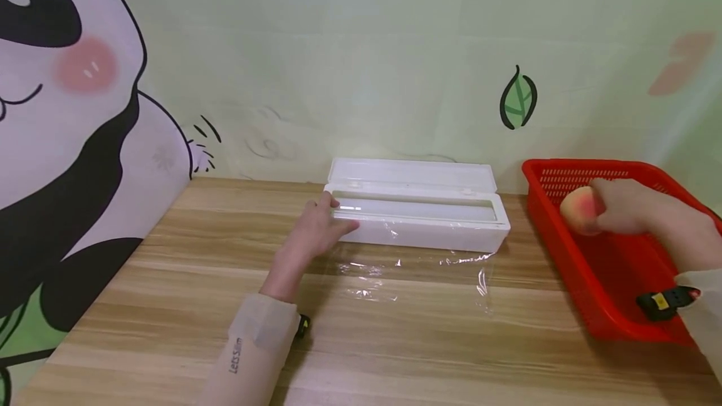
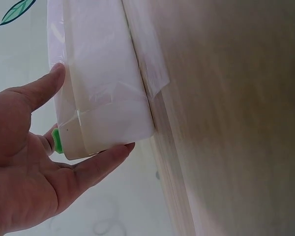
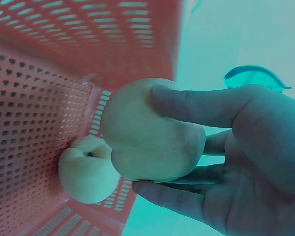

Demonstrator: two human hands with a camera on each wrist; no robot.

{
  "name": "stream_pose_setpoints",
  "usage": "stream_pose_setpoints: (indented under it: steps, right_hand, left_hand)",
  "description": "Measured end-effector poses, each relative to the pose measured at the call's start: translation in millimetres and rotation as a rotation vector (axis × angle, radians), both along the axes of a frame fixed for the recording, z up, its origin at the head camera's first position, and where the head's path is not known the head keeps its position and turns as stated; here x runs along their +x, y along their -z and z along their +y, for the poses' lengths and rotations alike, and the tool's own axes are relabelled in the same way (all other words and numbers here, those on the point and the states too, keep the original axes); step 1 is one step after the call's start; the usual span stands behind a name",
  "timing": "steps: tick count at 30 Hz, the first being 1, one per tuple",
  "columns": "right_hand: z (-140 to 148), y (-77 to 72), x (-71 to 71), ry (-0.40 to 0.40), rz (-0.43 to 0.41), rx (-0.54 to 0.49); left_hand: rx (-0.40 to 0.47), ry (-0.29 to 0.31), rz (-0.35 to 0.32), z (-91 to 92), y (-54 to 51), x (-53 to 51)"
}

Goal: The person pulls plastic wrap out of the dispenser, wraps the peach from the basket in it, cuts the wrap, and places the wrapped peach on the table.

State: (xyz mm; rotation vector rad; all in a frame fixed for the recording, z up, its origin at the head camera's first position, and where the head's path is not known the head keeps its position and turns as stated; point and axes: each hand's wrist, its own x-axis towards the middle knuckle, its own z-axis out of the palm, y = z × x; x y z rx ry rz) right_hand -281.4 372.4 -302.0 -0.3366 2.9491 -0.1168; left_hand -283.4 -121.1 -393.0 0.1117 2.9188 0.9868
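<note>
A white box (image 1: 417, 234) with its lid raised stands near the wall, and clear film (image 1: 366, 281) hangs over its front onto the table. My left hand (image 1: 316, 227) grips the box's left end; in the left wrist view the thumb and fingers of the left hand (image 2: 44, 162) lie around the end of the box (image 2: 113, 118). My right hand (image 1: 626, 205) holds a peach (image 1: 580, 210) over the red basket (image 1: 606, 315). In the right wrist view the right hand (image 3: 221, 152) pinches that peach (image 3: 152, 137), with a second peach (image 3: 88, 174) lower in the basket.
The wooden table (image 1: 395, 356) spreads in front of the box. Behind stands a wall covering (image 1: 406, 93) with leaf drawings and a panda (image 1: 152, 143) at the left. The basket's rim (image 1: 592, 163) rises at the right, near the wall.
</note>
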Motion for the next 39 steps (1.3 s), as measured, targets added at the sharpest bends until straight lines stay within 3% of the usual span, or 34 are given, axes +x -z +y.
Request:
stream_pose_setpoints:
  steps: [9,14,24,35,39]
  right_hand:
    - [-19.0,-18.7,8.9,0.058,0.051,-0.044]
    - [-33.4,-26.1,13.3,0.063,0.119,-0.071]
    - [-62.6,-30.5,26.4,0.061,0.153,-0.165]
    - [-104.4,-27.3,50.0,-0.065,0.191,-0.167]
    - [-120.2,-21.2,59.3,-0.119,0.208,-0.212]
  left_hand:
    - [-0.008,0.007,-0.002,-0.3,-0.7,-1.6]
    - [-0.005,0.009,0.003,-1.0,-0.6,-1.3]
    - [0.001,0.011,0.005,-1.0,-0.4,-0.8]
    - [0.005,0.012,-0.001,0.1,0.1,-1.0]
    - [0.007,0.009,-0.001,0.2,0.5,-0.1]
